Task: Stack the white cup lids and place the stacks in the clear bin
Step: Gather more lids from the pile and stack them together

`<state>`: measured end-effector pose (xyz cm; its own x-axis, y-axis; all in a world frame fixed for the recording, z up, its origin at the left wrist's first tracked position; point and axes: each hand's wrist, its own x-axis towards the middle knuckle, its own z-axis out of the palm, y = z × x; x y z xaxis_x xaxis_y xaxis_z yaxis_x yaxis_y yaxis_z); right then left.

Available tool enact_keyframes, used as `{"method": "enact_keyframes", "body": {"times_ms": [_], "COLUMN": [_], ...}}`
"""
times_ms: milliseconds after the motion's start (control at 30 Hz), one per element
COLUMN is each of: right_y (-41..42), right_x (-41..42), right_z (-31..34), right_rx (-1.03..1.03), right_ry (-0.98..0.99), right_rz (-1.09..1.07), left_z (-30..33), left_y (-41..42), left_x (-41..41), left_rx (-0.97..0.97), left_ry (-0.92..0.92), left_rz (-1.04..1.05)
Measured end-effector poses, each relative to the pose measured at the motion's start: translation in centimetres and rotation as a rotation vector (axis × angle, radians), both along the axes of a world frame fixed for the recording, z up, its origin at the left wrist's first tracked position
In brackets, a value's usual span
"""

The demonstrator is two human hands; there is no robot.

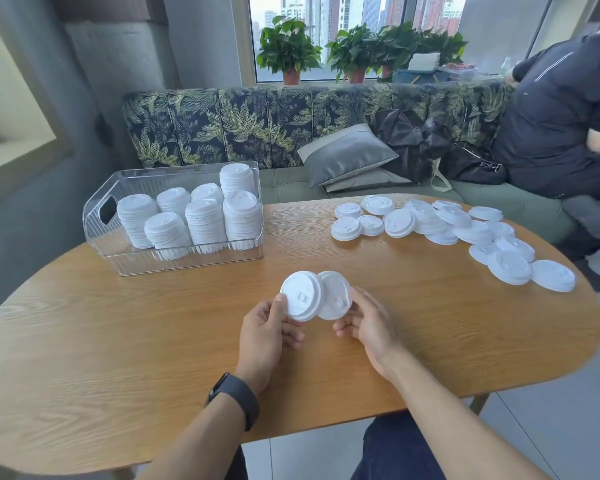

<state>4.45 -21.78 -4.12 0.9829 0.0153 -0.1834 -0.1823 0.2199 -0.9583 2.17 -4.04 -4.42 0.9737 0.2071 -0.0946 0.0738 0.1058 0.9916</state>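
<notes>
My left hand [264, 327] pinches a white cup lid [300, 295] by its lower edge, tilted up toward me above the wooden table [118, 341]. My right hand [368, 323] holds a second white lid [336, 294] just behind and to the right of the first, the two overlapping. The clear bin [187, 261] stands at the table's back left with several tall stacks of lids [205, 220] inside. Many loose white lids [430, 220] lie scattered across the back right of the table.
A leaf-patterned bench sofa [257, 126] with a grey cushion [347, 154] and a black bag [423, 140] runs behind the table. A person in dark clothes [561, 126] sits at the far right. Potted plants [288, 50] line the window sill.
</notes>
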Motion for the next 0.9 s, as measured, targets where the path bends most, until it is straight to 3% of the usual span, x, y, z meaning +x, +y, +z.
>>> {"method": "enact_keyframes", "body": {"times_ms": [267,500,900], "right_y": [-0.8,-1.0,-0.8], "right_x": [0.3,0.4,0.4], "right_z": [-0.3,-0.8,-0.9], "right_rx": [0.162,0.103,0.052], "right_ry": [0.047,0.035,0.023], "right_rz": [-0.022,0.015,0.057], "left_z": [-0.5,-0.9,-1.2], "left_y": [-0.1,0.0,-0.2], "left_x": [0.1,0.1,0.0], "left_rx": [0.049,0.235,0.31], "left_ry": [-0.016,-0.049,-0.044], "left_rz": [-0.002,-0.035,-0.072]}}
